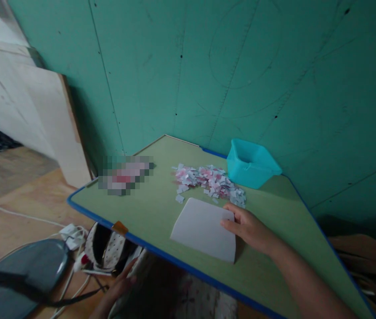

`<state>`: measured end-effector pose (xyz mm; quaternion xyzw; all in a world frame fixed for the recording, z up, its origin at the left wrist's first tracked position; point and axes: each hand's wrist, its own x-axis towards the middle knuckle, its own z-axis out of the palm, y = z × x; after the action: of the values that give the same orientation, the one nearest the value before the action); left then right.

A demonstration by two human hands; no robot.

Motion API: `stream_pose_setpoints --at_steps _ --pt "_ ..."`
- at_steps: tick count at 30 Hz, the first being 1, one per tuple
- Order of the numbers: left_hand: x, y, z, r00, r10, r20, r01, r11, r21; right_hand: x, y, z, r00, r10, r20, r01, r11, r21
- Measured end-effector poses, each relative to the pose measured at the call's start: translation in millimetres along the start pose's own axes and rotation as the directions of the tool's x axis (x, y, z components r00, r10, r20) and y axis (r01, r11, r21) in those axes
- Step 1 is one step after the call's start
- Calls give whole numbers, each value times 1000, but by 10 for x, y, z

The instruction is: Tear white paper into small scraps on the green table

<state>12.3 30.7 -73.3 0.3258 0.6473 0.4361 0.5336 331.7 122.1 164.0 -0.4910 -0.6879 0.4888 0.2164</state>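
The right hand (248,226) pinches a white, four-sided, paper-like pad (204,231) (left hand (123,281): grip unclear), seemingly steadying it; any shift calls for firmness.

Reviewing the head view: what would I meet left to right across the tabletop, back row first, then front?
Back: blurred pinkish item → paper scraps → turquoise container. Front: flat white piece → right hand.
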Motion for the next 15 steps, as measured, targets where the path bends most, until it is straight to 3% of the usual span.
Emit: stream_pose_setpoints --at_steps 4,8,12,15 --pt "79 -115 -15 998 30 46 -30 1000 -1 10 -51 -5 999 39 -17 -36 984 176" --pt "144 -271 5 996 44 83 -43 999 -24 34 -67 -47 984 30 -176 25 953 302" --pt "191 -356 3 994 49 98 -47 998 -30 69 -40 -27 948 -25 -316 117 954 275" --pt "214 -302 -17 992 29 124 -25 999 -30 113 -31 90 919 -78 -385 150 976 159"
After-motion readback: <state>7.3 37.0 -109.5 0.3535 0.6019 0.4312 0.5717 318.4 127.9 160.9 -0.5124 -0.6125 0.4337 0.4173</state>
